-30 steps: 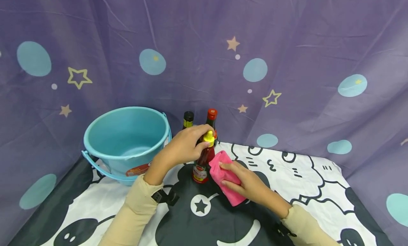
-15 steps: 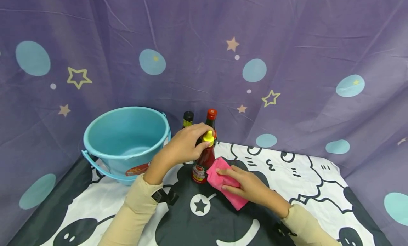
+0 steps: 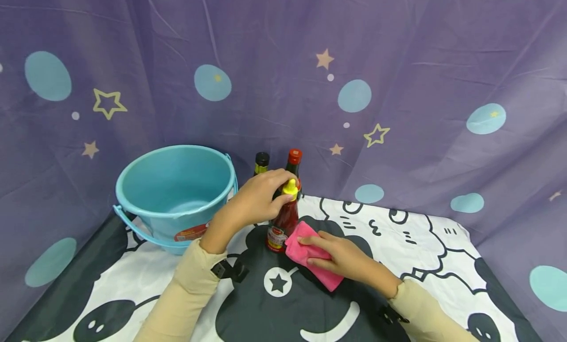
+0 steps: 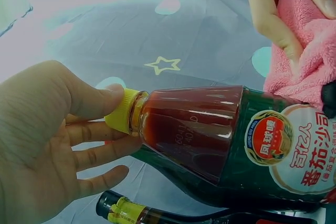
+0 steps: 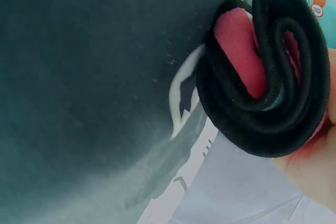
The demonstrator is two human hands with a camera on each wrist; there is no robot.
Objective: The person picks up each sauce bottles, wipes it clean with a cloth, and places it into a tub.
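Note:
An upright bottle of ketchup (image 3: 285,221) with a yellow cap (image 3: 290,190) stands on the cloth-covered table. My left hand (image 3: 254,199) pinches that cap between thumb and fingers; in the left wrist view the other fingers spread below it. A folded pink towel (image 3: 310,248) with a black lining lies in the grip of my right hand (image 3: 347,258), up against the bottle's lower right side. In the right wrist view the rolled black-edged end of the towel (image 5: 244,45) faces the camera.
Behind the ketchup stand a dark bottle with a red cap (image 3: 294,157) and another with a black cap (image 3: 262,160). A blue bucket (image 3: 177,211) with its handle down is at the left. A purple curtain (image 3: 283,46) hangs behind.
The towel in my right hand has moved down along the ketchup bottle and slightly left. My left hand stays on the cap. The head view has shifted slightly.

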